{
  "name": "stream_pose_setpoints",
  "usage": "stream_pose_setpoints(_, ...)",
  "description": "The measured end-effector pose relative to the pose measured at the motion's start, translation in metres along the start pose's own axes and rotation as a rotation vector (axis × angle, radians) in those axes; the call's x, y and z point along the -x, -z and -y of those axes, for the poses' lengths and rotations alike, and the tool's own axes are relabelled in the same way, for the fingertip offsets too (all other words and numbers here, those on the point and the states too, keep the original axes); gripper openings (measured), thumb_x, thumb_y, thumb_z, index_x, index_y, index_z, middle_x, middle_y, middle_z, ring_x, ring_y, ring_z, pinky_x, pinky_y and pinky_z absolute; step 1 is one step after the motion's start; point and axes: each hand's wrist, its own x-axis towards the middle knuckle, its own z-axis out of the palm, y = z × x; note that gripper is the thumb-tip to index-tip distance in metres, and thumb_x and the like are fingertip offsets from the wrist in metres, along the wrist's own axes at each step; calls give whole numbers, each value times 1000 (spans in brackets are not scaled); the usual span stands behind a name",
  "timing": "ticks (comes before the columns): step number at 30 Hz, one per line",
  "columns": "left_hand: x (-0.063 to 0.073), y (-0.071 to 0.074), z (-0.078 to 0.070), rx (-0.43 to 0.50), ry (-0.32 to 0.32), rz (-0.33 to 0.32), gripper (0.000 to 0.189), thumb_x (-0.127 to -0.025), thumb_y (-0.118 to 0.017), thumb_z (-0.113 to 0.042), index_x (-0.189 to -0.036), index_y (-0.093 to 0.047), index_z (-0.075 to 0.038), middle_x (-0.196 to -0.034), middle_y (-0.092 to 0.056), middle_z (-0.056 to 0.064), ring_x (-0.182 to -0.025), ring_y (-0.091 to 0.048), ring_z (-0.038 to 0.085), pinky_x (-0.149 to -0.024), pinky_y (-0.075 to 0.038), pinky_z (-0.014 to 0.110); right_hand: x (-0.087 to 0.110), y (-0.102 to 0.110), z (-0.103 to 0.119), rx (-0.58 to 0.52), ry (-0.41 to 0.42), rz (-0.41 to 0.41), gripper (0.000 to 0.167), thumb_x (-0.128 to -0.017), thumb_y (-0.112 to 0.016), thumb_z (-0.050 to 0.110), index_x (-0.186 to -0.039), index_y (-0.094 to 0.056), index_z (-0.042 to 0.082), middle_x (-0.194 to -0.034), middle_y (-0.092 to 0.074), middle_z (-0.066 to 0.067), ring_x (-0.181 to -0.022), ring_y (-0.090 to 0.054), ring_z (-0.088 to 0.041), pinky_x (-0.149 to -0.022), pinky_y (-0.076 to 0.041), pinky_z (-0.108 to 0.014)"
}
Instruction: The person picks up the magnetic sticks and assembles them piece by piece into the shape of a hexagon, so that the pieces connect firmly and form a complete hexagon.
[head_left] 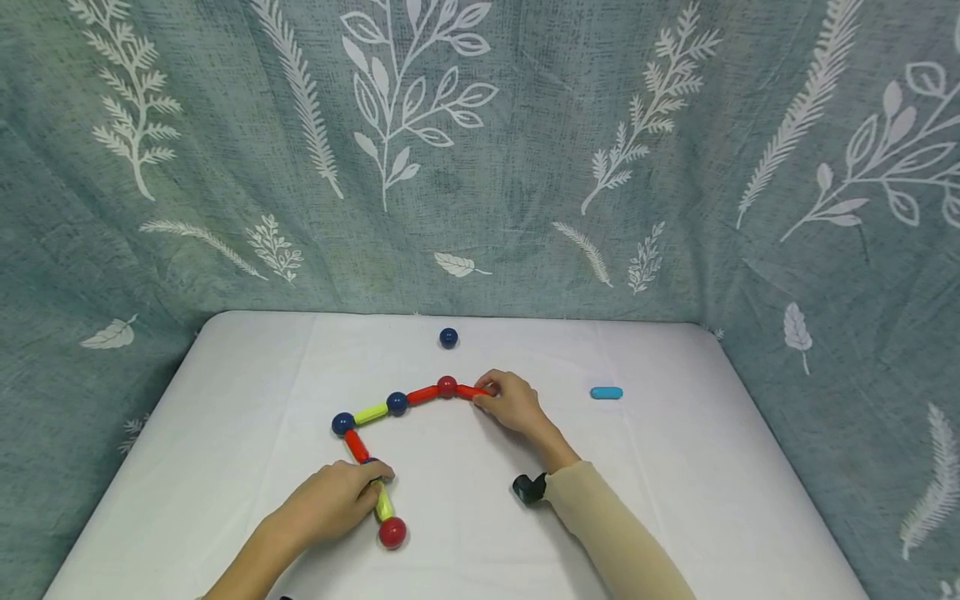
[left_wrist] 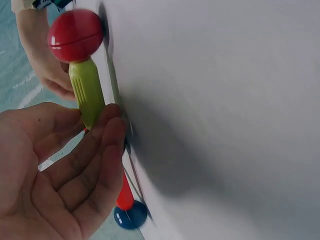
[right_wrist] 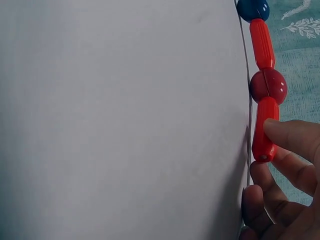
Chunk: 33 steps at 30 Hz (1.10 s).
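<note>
A bent chain of rods and balls stretches over the white bench. The left hand pinches it by a yellow-green rod, near its red end ball. The right hand pinches the red rod at the opposite end. One loose blue ball lies behind.

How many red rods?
3: first rod between the blue corner ball and left hand; second rod between a blue ball and red ball; third rod pinched by the right hand.
</note>
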Motion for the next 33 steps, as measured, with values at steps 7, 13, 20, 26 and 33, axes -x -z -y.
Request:
stream_pose_setpoints(7,-5,-4,-7,44,-76,48,26,-91,-71,-10,-117,-70,-7,-74,-57,-11,-57,-48,5,-54,-41,23,0,-4,6,3,13,-4,16,-89,-77,24,-103,-73,17,-79,-63,8,-78,-55,-15,-76,-36,-42)
stream_pose_setpoints(13,-8,-7,-12,-31,-84,31,29,-90,-76,-29,-112,-70,-10,-68,-52,-14,-54,-45,4,-52,-38,23,2,-4,9,4,28,-16,15,-89,-76,23,-102,-73,16,-81,-63,7,-77,-54,-14,-74,-36,-41)
stream_pose_setpoints(20,-12,-1,-20,-102,-80,52,34,-89,-76,-33,-115,-69,-12,-66,-51,-14,-55,-44,4,-53,-38,25,1,-4,11,13,38,-2,15,-90,-75,22,-104,-73,16,-83,-63,6,-79,-55,-13,-76,-37,-42)
stream_pose_setpoints(26,-45,35,-14,-203,0,-102,43,-88,-78,-30,-125,-66,-12,-88,-64,-2,-71,-57,13,-63,-51,32,-2,-3,15,20,35,7,15,-91,-75,23,-104,-73,17,-84,-64,7,-83,-56,-14,-78,-37,-43)
stream_pose_setpoints(33,-91,53,19,-303,91,3,59,-83,-82,-37,-132,-62,-11,-117,-63,15,-92,-62,27,-80,-54,50,-2,-9,16,19,42,1,15,-91,-74,24,-104,-73,17,-83,-62,7,-80,-55,-14,-76,-37,-42)
